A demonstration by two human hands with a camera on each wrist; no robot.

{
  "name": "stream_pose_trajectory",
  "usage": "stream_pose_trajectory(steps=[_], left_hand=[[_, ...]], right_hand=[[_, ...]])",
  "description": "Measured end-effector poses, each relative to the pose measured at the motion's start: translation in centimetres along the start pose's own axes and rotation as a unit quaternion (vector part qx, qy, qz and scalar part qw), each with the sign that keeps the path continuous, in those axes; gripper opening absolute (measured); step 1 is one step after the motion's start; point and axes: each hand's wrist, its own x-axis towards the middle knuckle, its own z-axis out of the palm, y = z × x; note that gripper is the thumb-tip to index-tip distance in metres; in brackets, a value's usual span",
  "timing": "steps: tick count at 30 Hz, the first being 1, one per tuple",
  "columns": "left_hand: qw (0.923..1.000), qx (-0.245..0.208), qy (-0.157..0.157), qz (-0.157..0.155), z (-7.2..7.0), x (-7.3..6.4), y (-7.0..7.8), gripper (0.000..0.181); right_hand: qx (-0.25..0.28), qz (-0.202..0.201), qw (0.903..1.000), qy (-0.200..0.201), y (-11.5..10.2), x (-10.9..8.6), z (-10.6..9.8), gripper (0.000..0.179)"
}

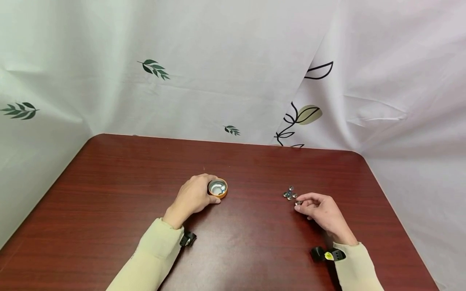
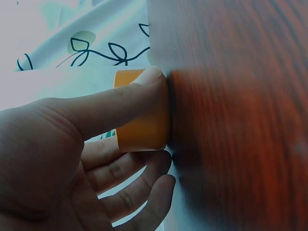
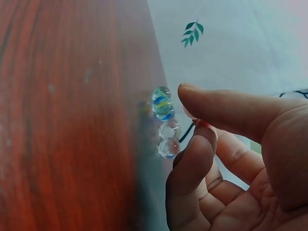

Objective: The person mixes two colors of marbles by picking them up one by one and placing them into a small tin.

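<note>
My left hand (image 1: 194, 195) grips a small round orange container (image 2: 139, 113) by its side. Its open top faces up and its shiny metallic inside shows in the head view. Something small and bluish is visible in it, marble or reflection, I cannot tell. Off to the right, my right hand (image 1: 322, 210) pinches a clear glass marble (image 1: 297, 203) between thumb and fingers. In the right wrist view the fingers mostly hide that marble. Just beyond the fingertips lies a cluster of several glass marbles (image 1: 289, 195), some with blue and yellow swirls (image 3: 162, 105).
Both hands are over a dark red-brown wooden table (image 1: 240, 250) with rounded far corners. White cloth (image 1: 218, 81) with leaf prints hangs behind the table and along its sides. A small dark device is strapped to each wrist.
</note>
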Motion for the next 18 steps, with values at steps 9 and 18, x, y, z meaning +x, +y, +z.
stream_pose_trajectory(steps=[9,18], left_hand=[[1.0,0.002,0.001,0.006,0.0,0.0,0.0,0.062],[1.0,0.0,0.002,0.006,0.0,-0.1,0.0,0.061]], right_hand=[[0.012,-0.025,0.9996,0.001,-1.1,0.0,0.0,0.028],[0.006,-0.039,0.9992,-0.002,-2.3,-0.1,0.4,0.027]])
